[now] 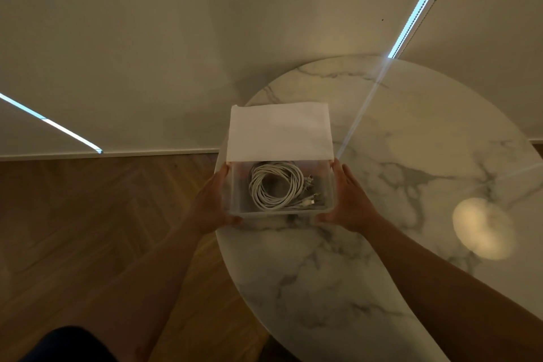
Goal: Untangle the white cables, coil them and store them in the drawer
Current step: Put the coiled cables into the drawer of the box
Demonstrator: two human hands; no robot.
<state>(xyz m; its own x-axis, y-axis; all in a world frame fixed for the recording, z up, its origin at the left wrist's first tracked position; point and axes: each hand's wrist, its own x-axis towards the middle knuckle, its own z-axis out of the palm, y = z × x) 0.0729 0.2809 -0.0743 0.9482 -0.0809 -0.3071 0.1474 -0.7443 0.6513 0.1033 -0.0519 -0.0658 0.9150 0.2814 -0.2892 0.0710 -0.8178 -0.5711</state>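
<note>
- Head view: white cables point(276, 185), coiled, lie in the clear drawer point(235, 210), which is drawn out of its white housing point(279, 132) on the counter point(396, 156).
- My left hand point(216, 200) and right hand point(349, 200) each take a grip on one drawer side.
- Judged: storing step; next comes a level push to the far side.

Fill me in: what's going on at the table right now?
A person holds a clear drawer by its sides, the left hand on the left and the right hand on the right. The drawer is pulled partway out of a white case on the marble table. The white cables lie coiled inside it, and it is not yet pushed shut.
</note>
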